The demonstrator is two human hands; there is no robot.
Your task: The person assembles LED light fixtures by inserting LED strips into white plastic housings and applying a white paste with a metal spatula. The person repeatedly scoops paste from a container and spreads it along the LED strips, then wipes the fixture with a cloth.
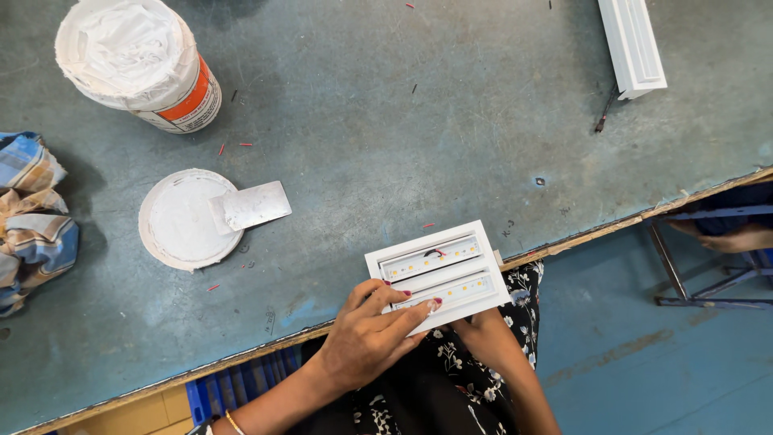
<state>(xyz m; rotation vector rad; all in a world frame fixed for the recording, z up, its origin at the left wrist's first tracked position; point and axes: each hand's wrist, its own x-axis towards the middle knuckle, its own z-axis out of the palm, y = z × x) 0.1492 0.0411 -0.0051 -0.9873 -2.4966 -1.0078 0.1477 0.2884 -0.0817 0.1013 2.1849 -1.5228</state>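
Observation:
A white rectangular light fixture [439, 272] with two strips of small yellow LEDs is held at the near edge of the table. My left hand [372, 334] grips its near left corner, fingers lying on the front face. My right hand [483, 332] is mostly hidden beneath the fixture and supports it from below. A short red and black wire shows on the upper strip.
A tub of white paste [137, 60] stands at the far left. Its round lid [187, 219] lies nearby with a flat metal scraper [251, 205] on it. A checked cloth [28, 217] lies at the left edge. A white channel housing [632, 44] lies far right.

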